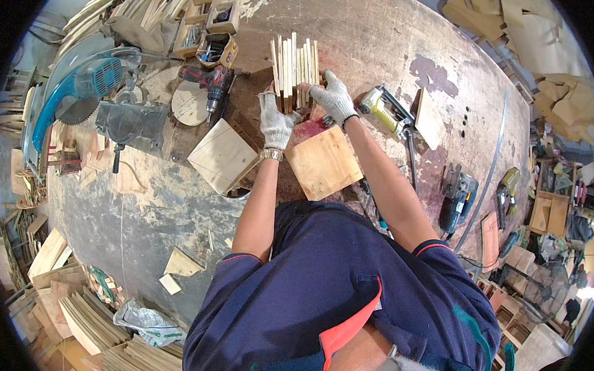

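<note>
Beyond the square wooden board (324, 162), the gloved fingers of the left hand (277, 121) and right hand (335, 101) grasp the bundle of wood strips (295, 63) from opposite sides, presumably to keep its strips aligned.

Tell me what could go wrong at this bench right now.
The wooden strips between the gloved left hand and right hand have uneven ends, so some might slip out if pressure eases. The red-and-black drill lies left of the left hand; a sideways move could bump it. The yellow-green tool beside the right hand might likewise get knocked.
</note>
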`<state>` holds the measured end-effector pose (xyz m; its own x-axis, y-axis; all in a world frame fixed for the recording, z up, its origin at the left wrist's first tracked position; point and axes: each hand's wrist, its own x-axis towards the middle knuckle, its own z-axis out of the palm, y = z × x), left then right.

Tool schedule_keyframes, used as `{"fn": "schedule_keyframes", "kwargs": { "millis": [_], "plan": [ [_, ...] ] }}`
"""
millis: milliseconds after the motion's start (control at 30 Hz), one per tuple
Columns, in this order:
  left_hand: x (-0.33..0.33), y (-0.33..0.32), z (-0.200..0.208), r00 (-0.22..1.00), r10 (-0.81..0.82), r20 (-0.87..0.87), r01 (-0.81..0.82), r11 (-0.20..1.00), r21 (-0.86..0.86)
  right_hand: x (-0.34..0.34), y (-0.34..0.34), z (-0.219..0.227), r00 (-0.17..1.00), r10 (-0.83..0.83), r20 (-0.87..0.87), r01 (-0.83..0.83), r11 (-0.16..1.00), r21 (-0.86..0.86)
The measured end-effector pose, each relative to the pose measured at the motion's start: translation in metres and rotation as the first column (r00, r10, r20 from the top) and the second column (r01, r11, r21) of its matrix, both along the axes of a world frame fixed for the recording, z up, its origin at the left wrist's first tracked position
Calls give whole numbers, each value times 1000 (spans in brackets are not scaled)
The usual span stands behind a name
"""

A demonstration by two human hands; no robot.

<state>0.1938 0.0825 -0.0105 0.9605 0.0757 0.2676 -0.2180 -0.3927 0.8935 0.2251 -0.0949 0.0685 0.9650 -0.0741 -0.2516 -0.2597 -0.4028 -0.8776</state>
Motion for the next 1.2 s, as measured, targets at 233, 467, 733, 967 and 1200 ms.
{"fn": "schedule_keyframes", "kwargs": {
  "millis": [233, 467, 733, 967, 1200],
  "plan": [
    [14, 1, 8, 941, -213, -264, -88, 599, -796, 5, -4, 0, 999, 45, 5, -45, 994, -103],
    [41, 7, -26, 988, 31, -152, -82, 936, -343, 36, -5, -25, 996, 81, 37, -78, 994, -75],
    [42, 15, -21, 1000, 10, -15, -4, 931, 365, 39, -6, -30, 998, 37, 60, -35, 999, -32],
    [59, 47, -30, 987, -155, -44, 161, 940, 301, 41, -12, -32, 998, 69, -2, -69, 997, -32],
    [79, 47, -15, 977, -209, 41, 169, 880, 443, 40, -16, -35, 998, 57, -10, -57, 998, 40]
  ]
}}
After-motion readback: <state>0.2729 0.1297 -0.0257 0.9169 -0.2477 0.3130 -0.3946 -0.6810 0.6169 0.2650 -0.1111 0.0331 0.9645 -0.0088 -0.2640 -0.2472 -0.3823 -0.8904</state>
